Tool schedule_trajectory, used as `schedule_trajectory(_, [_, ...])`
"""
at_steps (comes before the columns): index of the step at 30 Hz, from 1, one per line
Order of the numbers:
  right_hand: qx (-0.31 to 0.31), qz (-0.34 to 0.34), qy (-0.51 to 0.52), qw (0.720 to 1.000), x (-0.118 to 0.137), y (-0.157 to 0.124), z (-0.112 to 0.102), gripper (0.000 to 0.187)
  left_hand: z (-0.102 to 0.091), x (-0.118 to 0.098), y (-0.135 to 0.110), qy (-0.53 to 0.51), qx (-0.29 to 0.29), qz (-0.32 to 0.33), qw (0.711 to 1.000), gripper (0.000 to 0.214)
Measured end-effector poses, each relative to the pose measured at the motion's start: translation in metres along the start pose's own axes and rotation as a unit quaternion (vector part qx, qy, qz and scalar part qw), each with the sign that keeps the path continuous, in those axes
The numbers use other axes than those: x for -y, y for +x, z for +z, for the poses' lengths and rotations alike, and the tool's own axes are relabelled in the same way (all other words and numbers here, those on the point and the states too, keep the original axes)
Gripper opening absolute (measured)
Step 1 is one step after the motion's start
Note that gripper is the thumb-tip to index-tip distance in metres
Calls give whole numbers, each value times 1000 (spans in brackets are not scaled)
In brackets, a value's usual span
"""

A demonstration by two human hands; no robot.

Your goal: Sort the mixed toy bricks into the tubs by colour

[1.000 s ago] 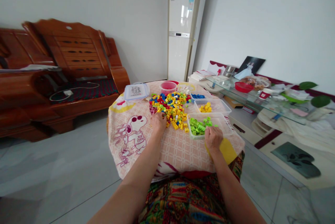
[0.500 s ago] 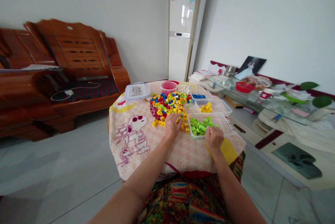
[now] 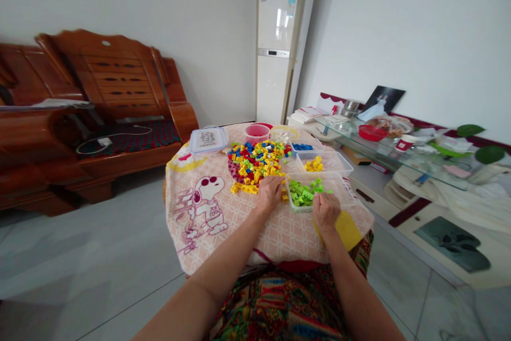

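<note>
My left hand is at the near right edge of a mixed pile of toy building bricks, beside some yellow ones. Its fingers are curled together, and what they hold, if anything, is hidden. My right hand rests closed at the near rim of a clear plastic box with green bricks inside; its fingers' contents cannot be made out. Behind that box, another clear box contains yellow bricks. Blue bricks lie in a third box farther back.
A pink tub and a white lid stand at the back of the cloth-covered table. To the right is a cluttered glass shelf with a red bowl. A wooden sofa stands at left.
My left hand has shifted slightly to the right, toward the box of green bricks, and its fingers look more closed. The right hand stays in place.
</note>
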State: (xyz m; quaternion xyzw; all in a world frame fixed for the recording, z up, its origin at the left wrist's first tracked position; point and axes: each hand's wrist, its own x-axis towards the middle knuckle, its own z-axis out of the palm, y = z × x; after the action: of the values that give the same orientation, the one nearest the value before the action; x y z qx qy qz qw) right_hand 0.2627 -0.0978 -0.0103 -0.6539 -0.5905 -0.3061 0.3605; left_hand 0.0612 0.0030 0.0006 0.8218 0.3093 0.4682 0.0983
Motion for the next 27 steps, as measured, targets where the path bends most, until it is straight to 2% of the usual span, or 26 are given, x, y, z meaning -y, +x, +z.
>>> schedule_trajectory(6, [3, -3, 6, 1000, -2, 0, 1, 40, -29, 20, 5, 98, -5, -182, 978, 23])
schedule_trajectory(9, [2, -6, 6, 1000, -2, 0, 1, 41, -40, 24, 8, 140, 4, -240, 961, 17])
schedule_trajectory(12, [-8, -10, 1, 1000, -1, 0, 1, 41, -44, 28, 9, 175, -13, -284, 943, 21])
schedule_trajectory(16, [-17, -14, 0, 1000, 0, 1, 0, 41, -44, 31, 8, 194, -26, -289, 937, 30])
schedule_trajectory(21, [-5, -6, 11, 1000, 0, 1, 0, 40, -43, 31, 7, 204, 6, -289, 935, 21])
schedule_trajectory(27, [-10, -7, 13, 1000, 0, 1, -1, 40, -42, 30, 8, 215, 33, -279, 935, 30])
